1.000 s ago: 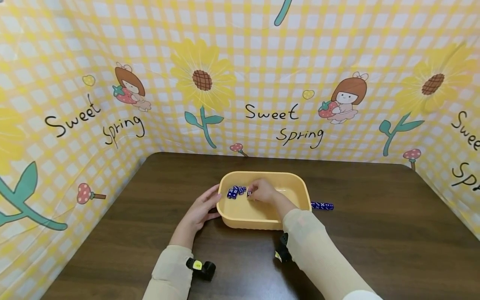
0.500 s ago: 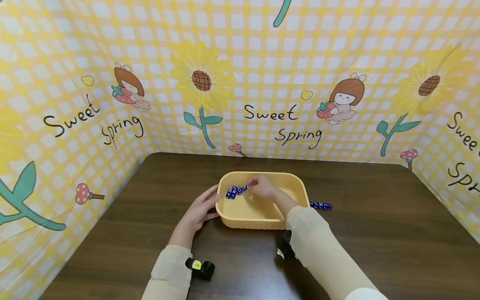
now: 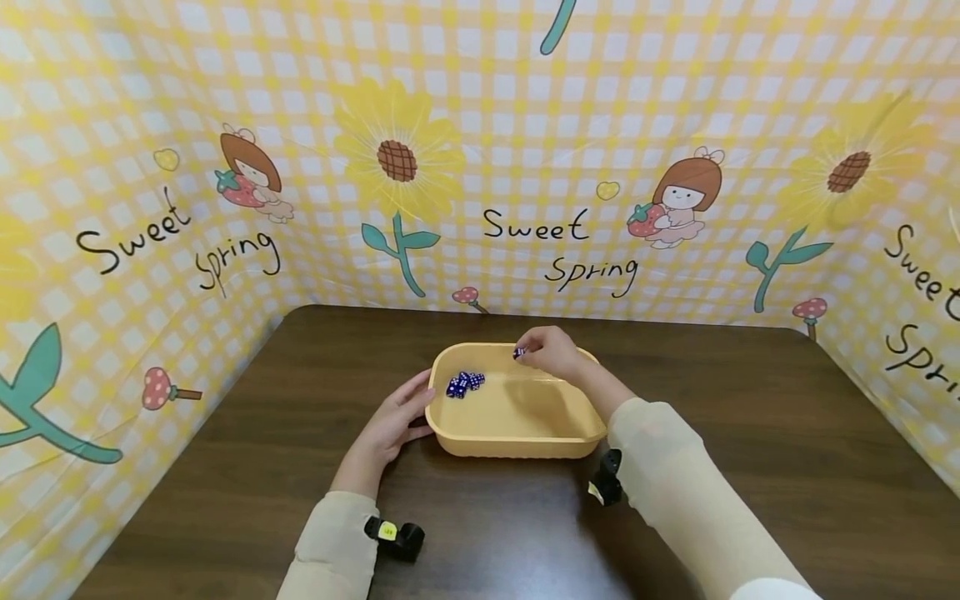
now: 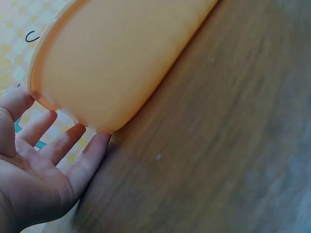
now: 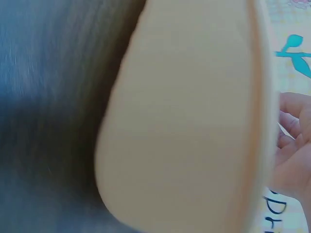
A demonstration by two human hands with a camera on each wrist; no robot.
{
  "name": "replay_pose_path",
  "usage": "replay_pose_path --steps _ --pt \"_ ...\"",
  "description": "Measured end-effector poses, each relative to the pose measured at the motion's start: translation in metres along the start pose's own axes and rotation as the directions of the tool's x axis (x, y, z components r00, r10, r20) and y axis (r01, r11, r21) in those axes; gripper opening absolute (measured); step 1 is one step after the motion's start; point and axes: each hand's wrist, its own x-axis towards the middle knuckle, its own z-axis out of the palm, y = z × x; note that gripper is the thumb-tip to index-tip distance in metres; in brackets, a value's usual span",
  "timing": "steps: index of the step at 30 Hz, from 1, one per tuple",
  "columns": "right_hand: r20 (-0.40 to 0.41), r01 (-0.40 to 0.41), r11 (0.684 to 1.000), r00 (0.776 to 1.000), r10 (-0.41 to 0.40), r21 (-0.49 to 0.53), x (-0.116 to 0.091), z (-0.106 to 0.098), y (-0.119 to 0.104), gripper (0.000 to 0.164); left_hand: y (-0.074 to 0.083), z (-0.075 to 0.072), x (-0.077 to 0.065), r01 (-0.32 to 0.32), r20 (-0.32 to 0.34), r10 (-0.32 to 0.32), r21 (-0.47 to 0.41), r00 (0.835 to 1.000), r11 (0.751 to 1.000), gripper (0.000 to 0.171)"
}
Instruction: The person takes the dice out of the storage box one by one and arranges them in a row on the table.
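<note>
A pale yellow rectangular basin [image 3: 517, 446] with rounded corners stands on the dark wooden table. Inside, at its left end, lies a small cluster of blue dice [image 3: 459, 387] with white dots. My right hand [image 3: 553, 350] is raised over the far right part of the basin and pinches one blue die [image 3: 518, 353] between thumb and fingertips. In the left wrist view, the fingertips of my left hand [image 4: 43, 165] touch the basin's outer end wall, fingers spread, with the thumb up by the rim. The right wrist view shows mostly the basin's outer side [image 5: 189, 111], the die hidden.
The dark wooden table [image 3: 495, 517] stretches out on all sides of the basin. A yellow checked cloth [image 3: 525, 150] with flowers and lettering rises behind and at both sides. Black wrist cameras sit on both sleeves. My right forearm covers the area just right of the basin.
My right hand has lifted a die from beside the cluster and moved up and right with it. The row of dice right of the basin is now hidden by the arm. The left hand stays put.
</note>
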Motion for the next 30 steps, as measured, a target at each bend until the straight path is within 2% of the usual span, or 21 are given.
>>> replay_pose_path --steps 6,12,30 --pt "0.005 0.008 1.000 1.000 -0.008 -0.026 -0.006 -0.021 -0.005 0.013 0.001 -0.002 0.000 0.006 0.003 -0.006 0.003 1.000 1.000 0.052" --pt "-0.017 0.012 0.998 1.000 -0.013 -0.057 -0.019 -0.044 0.001 0.015 0.001 -0.001 0.000 0.009 0.007 -0.009 0.003 1.000 1.000 0.052" --pt "-0.106 -0.018 0.996 0.994 0.009 -0.086 -0.069 -0.104 0.055 0.018 -0.001 -0.001 0.000 0.013 -0.003 -0.013 0.005 1.000 1.000 0.054"
